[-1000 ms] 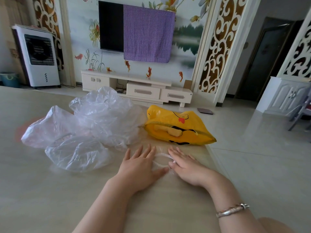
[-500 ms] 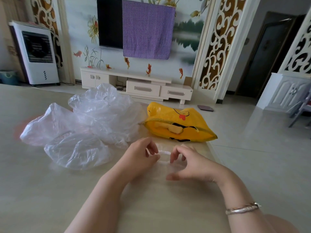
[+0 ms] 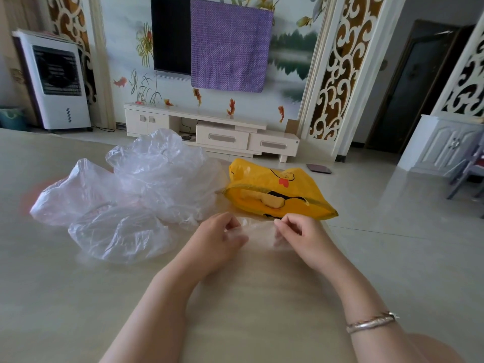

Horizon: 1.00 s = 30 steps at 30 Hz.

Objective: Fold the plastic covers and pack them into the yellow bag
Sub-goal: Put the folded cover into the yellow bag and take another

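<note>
No legible writing — yellow bag point(image 3: 285, 195), red mark

I sat at a pale beige table point(image 3: 65, 297) in a bright living room. In front of me the wall point(image 3: 125, 35) had painted flowers, fish and a lake. A black television point(image 3: 171, 35) hung there, half covered by a purple cloth point(image 3: 230, 48). Under it stood a low white cabinet point(image 3: 222, 132) with drawers. At the left stood a white air cooler point(image 3: 56, 82). The floor point(image 3: 392, 218) was glossy light tile, and at the right was a dark door point(image 3: 416, 82)
</note>
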Tool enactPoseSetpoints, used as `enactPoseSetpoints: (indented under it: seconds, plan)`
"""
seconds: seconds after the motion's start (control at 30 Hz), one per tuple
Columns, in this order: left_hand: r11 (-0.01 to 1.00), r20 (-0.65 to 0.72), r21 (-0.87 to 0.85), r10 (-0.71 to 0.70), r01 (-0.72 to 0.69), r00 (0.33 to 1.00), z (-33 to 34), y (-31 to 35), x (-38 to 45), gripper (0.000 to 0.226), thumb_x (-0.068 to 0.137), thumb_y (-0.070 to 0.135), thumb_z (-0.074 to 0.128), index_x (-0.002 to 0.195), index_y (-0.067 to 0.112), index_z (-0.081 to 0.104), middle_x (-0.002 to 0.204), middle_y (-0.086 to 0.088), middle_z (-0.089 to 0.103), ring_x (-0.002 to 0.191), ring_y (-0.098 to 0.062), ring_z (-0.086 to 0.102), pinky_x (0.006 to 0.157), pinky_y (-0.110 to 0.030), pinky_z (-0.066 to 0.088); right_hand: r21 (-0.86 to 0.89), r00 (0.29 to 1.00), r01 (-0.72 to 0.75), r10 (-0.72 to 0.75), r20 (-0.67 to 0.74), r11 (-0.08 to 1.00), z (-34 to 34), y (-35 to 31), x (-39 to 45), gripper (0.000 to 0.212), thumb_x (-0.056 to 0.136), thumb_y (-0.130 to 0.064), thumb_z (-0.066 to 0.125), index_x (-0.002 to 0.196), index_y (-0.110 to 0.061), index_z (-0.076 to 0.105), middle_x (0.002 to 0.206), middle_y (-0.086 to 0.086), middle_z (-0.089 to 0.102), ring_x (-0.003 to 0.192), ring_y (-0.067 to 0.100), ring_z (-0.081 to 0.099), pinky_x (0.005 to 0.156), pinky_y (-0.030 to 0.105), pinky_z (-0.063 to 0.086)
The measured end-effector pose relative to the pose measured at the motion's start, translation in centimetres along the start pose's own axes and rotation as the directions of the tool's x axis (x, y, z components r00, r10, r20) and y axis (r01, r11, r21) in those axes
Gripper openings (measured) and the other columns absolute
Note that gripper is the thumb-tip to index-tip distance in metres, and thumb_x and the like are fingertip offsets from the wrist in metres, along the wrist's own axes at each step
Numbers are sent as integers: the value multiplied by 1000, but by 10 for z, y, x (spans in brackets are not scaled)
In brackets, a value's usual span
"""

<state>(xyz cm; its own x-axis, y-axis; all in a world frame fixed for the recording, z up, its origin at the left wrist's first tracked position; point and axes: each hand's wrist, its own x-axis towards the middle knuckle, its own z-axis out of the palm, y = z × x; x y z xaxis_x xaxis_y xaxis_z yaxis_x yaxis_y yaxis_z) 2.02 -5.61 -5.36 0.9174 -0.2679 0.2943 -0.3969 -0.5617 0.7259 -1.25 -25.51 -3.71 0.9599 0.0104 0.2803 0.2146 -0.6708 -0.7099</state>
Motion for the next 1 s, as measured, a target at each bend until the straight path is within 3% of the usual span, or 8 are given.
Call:
enactPoseSetpoints:
  seconds: [0.07, 0.17, 0.33, 0.43, 0.6, 0.83, 0.9, 1.0]
  plan:
    - [999, -68, -31, -23, 21, 997, -2, -3, 2, 10, 91, 20, 59, 82, 15, 63, 80, 4, 61, 74, -12, 53, 60, -10, 37, 54, 1000, -23, 22, 22, 998, -1, 0, 0, 38, 92, -47, 56, 80, -12, 62, 73, -2, 70, 67, 6, 60, 71, 30, 48]
    - [998, -83, -21, -54, 52, 995, -2, -8, 2, 20, 94, 19, 54, 78, 14, 64, 74, 4, 62, 69, -10, 54, 59, -12, 36, 21, 990, -94, 91, 104, 995, 0, 0, -2, 53, 75, -68, 59, 85, -15, 60, 74, -10, 59, 68, 4, 51, 64, 22, 40]
    - [994, -140, 6, -112, 114, 984, 3, -13, 4, 27, 96, 23, 48, 79, 5, 60, 76, -7, 65, 74, -26, 60, 69, -36, 48, -84, 981, -157, 166, 105, 984, 1, 9, 2, 19, 93, -39, 59, 88, -22, 64, 90, -10, 64, 89, 9, 59, 74, 25, 46]
    - [985, -156, 102, -123, 140, 980, 7, -14, 2, 27, 96, 28, 46, 78, 9, 56, 75, -6, 63, 74, -28, 59, 68, -38, 50, -53, 962, -242, 246, 116, 969, 3, 13, 6, 27, 98, -31, 51, 79, -20, 65, 87, -5, 69, 89, 14, 63, 81, 33, 48]
    - [948, -215, 274, -106, 164, 971, 7, -9, 0, 25, 98, 29, 41, 81, 13, 52, 84, -6, 63, 83, -31, 57, 71, -34, 42, -132, 955, -285, 292, 41, 949, 14, 14, 8, 40, 99, -40, 45, 64, -20, 48, 71, 2, 54, 71, 19, 51, 66, 32, 34]
    - [863, -218, 452, -139, 226, 966, 7, -7, 2, 22, 100, 39, 38, 101, 20, 49, 105, -2, 66, 102, -26, 60, 84, -34, 36, -559, 960, -280, 242, -143, 780, 17, 14, 7, 43, 100, -46, 39, 64, -21, 38, 68, -6, 47, 82, 24, 53, 87, 38, 33]
    - [820, -230, 499, -186, 280, 955, 7, -5, 4, 24, 100, 42, 36, 102, 20, 45, 108, -3, 66, 105, -26, 60, 82, -34, 35, -604, 960, -280, 235, -154, 747, 18, 12, 7, 35, 99, -49, 40, 73, -24, 42, 80, -9, 54, 95, 23, 58, 93, 39, 31]
    - [752, -261, 564, -228, 340, 938, 6, -5, 2, 20, 100, 42, 36, 102, 22, 38, 116, -4, 64, 113, -26, 56, 88, -35, 34, -655, 962, -273, 197, -190, 704, 20, 12, 8, 37, 96, -54, 42, 107, -18, 44, 101, -6, 66, 105, 23, 60, 91, 41, 34]
